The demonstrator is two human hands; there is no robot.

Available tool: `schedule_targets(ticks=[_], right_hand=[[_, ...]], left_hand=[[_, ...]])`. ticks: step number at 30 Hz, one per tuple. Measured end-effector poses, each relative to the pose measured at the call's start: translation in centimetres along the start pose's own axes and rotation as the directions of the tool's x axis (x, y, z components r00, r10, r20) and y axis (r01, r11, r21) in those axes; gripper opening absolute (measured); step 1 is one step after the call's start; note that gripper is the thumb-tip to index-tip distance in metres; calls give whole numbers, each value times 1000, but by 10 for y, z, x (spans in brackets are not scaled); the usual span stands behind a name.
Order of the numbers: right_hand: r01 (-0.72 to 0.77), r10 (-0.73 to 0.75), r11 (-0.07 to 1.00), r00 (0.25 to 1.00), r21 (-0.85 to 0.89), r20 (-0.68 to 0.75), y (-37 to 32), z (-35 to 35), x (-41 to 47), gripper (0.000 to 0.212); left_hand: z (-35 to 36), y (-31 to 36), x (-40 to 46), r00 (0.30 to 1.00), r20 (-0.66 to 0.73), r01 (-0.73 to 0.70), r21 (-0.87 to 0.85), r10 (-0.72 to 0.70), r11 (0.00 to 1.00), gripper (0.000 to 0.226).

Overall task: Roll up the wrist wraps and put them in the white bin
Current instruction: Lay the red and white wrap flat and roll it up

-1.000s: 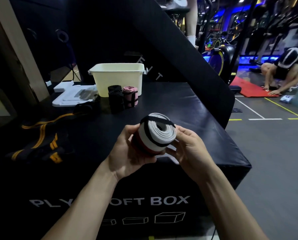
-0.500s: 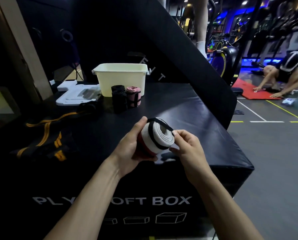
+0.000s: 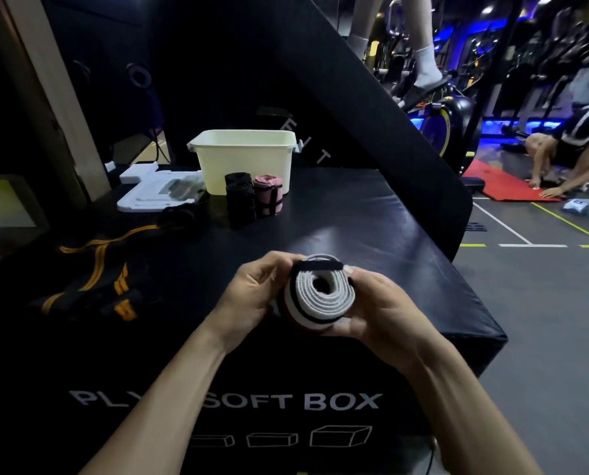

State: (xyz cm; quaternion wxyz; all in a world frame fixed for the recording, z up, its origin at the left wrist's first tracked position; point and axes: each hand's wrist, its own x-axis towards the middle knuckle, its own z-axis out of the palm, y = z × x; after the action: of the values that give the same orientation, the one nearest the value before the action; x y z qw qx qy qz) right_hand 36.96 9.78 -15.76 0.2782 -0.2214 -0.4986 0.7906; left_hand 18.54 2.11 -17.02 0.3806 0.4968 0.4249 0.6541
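Both hands gripped the rolled wrap [image 3: 320, 296], left hand [image 3: 252, 296] and right hand [image 3: 375, 310] curled around it; its axis faced the camera. Bin [image 3: 245, 159] lay at 11 o'clock, nearer the left.

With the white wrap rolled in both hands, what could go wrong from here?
1. The white rolled wrap is held only by the left hand and right hand; if the grip loosens, it may unroll.
2. The black roll and pink roll stand against the white bin; a reach there might topple them.
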Motion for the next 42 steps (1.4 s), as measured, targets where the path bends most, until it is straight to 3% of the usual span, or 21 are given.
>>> schedule_targets(ticks=[3,5,8,10,14,17,21,32,38,42], right_hand=[[184,-217,959,966,-217,-142,-2,-3,2,22],[276,-373,851,917,-446,-144,-3,-2,4,20],[296,-445,761,886,-578,-132,0,-4,5,22],[305,-469,718,876,-626,-111,1,-4,4,23],[316,-511,628,857,-711,-70,3,0,4,30],[306,-515,610,854,-731,-73,3,1,5,28],[311,-521,547,853,-777,-25,3,1,3,21],[345,-512,414,854,-842,98,7,6,-5,20],[355,-523,470,849,-808,69,9,-1,0,18],[342,-508,496,860,-798,53,7,-8,6,21]], left_hand=[[-10,-2,7,978,-52,-173,331,201,928,21],[-9,1,7,968,-17,-222,413,251,883,13],[-2,6,3,963,34,-244,530,267,812,16],[-1,6,2,937,36,-287,649,349,704,17],[-1,8,-1,850,138,-353,865,508,355,16],[2,8,-3,831,172,-354,897,529,266,13],[-4,14,-6,874,168,-349,869,455,351,10],[-3,16,0,957,-76,-83,851,279,518,8],[-12,11,11,993,12,-88,721,115,687,6],[-17,6,15,995,30,-85,737,93,670,8]])
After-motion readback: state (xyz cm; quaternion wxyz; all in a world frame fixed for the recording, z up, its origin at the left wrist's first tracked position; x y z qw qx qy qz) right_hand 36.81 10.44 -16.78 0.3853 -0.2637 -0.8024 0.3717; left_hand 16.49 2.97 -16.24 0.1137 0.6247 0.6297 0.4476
